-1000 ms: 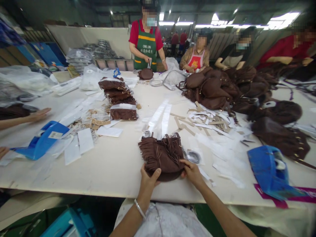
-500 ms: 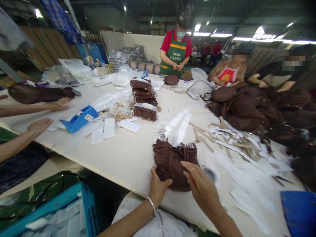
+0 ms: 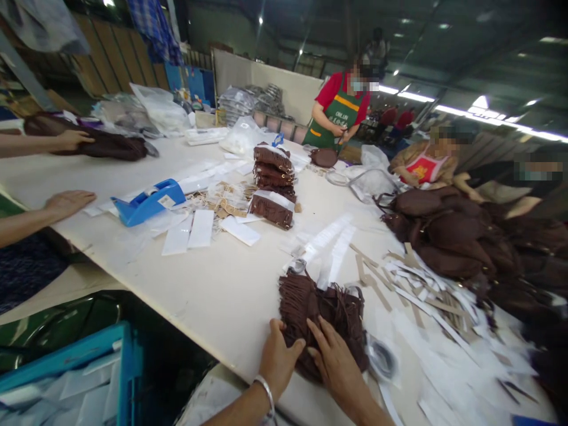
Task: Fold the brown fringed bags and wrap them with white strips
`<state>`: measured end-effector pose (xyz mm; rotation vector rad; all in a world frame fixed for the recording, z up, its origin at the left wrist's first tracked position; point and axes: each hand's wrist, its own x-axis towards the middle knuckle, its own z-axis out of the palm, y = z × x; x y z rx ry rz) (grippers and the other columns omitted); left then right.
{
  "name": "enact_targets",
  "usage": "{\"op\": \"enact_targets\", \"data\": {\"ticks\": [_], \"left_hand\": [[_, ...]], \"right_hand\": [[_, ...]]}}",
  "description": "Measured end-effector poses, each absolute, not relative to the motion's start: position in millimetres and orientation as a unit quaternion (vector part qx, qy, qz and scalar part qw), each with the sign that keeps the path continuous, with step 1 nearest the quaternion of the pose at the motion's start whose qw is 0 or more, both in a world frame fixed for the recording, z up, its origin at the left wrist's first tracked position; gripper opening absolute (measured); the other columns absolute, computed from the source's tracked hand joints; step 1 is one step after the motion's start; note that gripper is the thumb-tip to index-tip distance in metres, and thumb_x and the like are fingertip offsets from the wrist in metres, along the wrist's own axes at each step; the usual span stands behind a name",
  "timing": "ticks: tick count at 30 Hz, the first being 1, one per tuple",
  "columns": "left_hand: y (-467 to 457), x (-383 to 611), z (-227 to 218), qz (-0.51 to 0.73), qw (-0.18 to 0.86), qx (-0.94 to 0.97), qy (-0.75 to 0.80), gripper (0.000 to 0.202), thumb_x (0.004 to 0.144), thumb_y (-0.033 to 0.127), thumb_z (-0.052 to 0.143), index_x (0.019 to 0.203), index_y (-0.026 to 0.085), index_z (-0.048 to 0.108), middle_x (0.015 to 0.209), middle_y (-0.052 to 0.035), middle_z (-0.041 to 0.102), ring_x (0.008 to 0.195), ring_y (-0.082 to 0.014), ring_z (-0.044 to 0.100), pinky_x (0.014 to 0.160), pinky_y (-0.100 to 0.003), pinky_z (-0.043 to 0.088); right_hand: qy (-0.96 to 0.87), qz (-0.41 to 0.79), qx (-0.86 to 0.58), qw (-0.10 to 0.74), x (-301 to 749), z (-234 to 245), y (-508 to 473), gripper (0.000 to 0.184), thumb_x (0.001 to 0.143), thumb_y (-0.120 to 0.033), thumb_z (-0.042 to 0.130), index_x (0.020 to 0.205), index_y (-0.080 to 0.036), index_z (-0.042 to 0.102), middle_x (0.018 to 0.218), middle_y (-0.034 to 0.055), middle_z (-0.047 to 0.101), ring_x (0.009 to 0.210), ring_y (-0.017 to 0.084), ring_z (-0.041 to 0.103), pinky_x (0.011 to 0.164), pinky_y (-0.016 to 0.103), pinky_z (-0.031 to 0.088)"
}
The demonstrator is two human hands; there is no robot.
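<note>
A dark brown fringed bag [image 3: 319,307] lies on the white table near its front edge. My left hand [image 3: 280,358], with a silver bangle at the wrist, grips the bag's near left side, thumb on top. Over the middle of the bag, my right hand [image 3: 335,352] lies with its fingers stretched out on the fringe. Clear and white plastic strips [image 3: 331,248] stretch out just beyond the bag. To its right rests a roll of clear tape [image 3: 382,359].
Left of centre sits a blue tape dispenser [image 3: 151,201], near stacked brown bags [image 3: 273,183]. Paper strips [image 3: 437,290] and a large brown bag heap [image 3: 448,231] cover the right. A co-worker's hands [image 3: 71,204] reach in from the left; a blue crate [image 3: 128,373] stands below.
My right hand has moved left across the bag and its fingers have spread flat. The left hand stays at the bag's side. My view has shifted; the co-worker's far hand now touches a brown bag.
</note>
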<state>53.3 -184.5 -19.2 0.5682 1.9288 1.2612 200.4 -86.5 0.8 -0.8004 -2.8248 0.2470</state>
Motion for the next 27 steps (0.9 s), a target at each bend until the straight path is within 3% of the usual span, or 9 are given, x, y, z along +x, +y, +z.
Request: {"op": "enact_targets", "data": {"ticks": [2,5,10,15,18,22,27], "left_hand": [[-182,53,-22,0.484,0.378,0.216,0.759,0.035,0.076,0.029,0.063,0.102,0.022,0.040,0.097,-0.0047,0.063,0.093,-0.0206,0.062,0.087,-0.033,0.046],[-183,52,-22,0.478,0.379,0.220,0.761,0.040,0.076,0.028,0.063,0.108,0.022,0.040,0.100,-0.0055,0.064,0.091,-0.0210,0.062,0.085,-0.033,0.046],[-186,51,-15,0.491,0.392,0.249,0.737,0.048,0.077,0.028,0.062,0.121,0.021,0.045,0.113,-0.0076,0.065,0.104,-0.0233,0.061,0.091,-0.033,0.044],[-192,49,-11,0.522,0.398,0.252,0.711,0.040,0.080,0.036,0.064,0.116,0.024,0.053,0.108,-0.0037,0.067,0.099,-0.0220,0.061,0.088,-0.033,0.046],[-200,39,-10,0.525,0.406,0.282,0.693,0.035,0.088,0.039,0.056,0.120,0.025,0.056,0.110,-0.0057,0.066,0.101,-0.0223,0.061,0.090,-0.034,0.047],[-203,18,-6,0.487,0.373,0.383,0.691,0.029,0.091,0.031,0.047,0.116,0.026,0.061,0.115,-0.0072,0.061,0.109,-0.0229,0.057,0.096,-0.037,0.044],[-184,3,-3,0.439,0.343,0.490,0.671,0.029,0.084,0.017,0.049,0.111,0.025,0.058,0.116,-0.0046,0.058,0.111,-0.0209,0.053,0.097,-0.035,0.041]], "right_hand": [[-0.957,0.094,-0.262,0.081,172,34,-69,0.035,0.099,-0.037,0.040,0.127,-0.025,0.058,0.127,0.0089,0.062,0.120,0.022,0.055,0.097,0.035,0.047],[-0.942,0.047,-0.322,0.081,106,64,-41,0.036,0.102,-0.038,0.032,0.113,-0.021,0.062,0.113,0.0106,0.066,0.111,0.022,0.059,0.096,0.037,0.043],[-0.935,-0.005,-0.350,-0.053,31,37,-14,0.048,0.091,-0.058,0.049,0.096,-0.012,0.063,0.094,0.0174,0.068,0.093,0.029,0.063,0.081,0.037,0.042],[-0.915,0.043,-0.402,0.011,44,-7,-2,0.045,0.099,-0.054,0.035,0.089,-0.018,0.060,0.086,0.0093,0.069,0.079,0.022,0.063,0.067,0.029,0.035],[-0.907,0.051,-0.413,0.071,54,-21,1,0.049,0.099,-0.055,0.030,0.084,-0.018,0.059,0.082,0.0079,0.069,0.076,0.021,0.061,0.065,0.028,0.031],[-0.899,0.081,-0.416,0.108,55,-29,4,0.050,0.098,-0.056,0.032,0.082,-0.018,0.060,0.078,0.0064,0.067,0.072,0.020,0.060,0.063,0.028,0.028],[-0.885,0.164,-0.423,0.107,56,-24,11,0.046,0.098,-0.056,0.036,0.083,-0.019,0.060,0.077,0.0049,0.068,0.074,0.019,0.061,0.062,0.026,0.028]]}}
